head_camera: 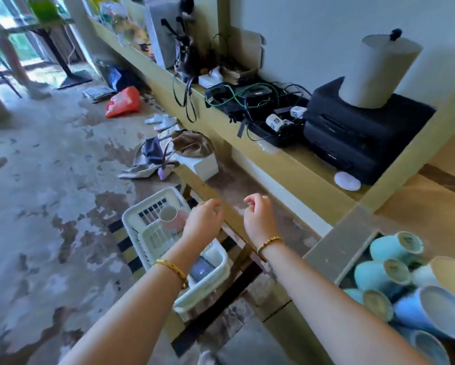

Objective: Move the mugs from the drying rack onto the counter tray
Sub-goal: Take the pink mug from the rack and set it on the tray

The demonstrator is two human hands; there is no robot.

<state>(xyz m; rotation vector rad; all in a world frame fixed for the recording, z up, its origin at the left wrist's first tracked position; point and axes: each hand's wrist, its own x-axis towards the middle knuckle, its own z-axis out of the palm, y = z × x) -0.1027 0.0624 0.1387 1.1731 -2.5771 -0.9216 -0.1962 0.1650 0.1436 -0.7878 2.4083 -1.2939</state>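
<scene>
A white plastic drying rack (142, 219) stands low at the centre-left on a striped stool. One pink mug (172, 218) lies in it on its side, mouth up-left. My left hand (202, 221) hovers just right of that mug, fingers loosely curled, holding nothing. My right hand (258, 214) hangs in the air beside it, also loosely curled and empty. At the lower right, a dark tray (352, 270) on the counter holds several blue and turquoise mugs (387, 276) lying tumbled together.
A long yellow counter (287, 164) runs along the wall with a black printer (358, 135), a paper-towel roll (376, 72), tangled cables and chargers (258, 106). Bags, cloth and a white box (202, 164) lie on the patchy floor. A wooden rail (221, 204) passes under my hands.
</scene>
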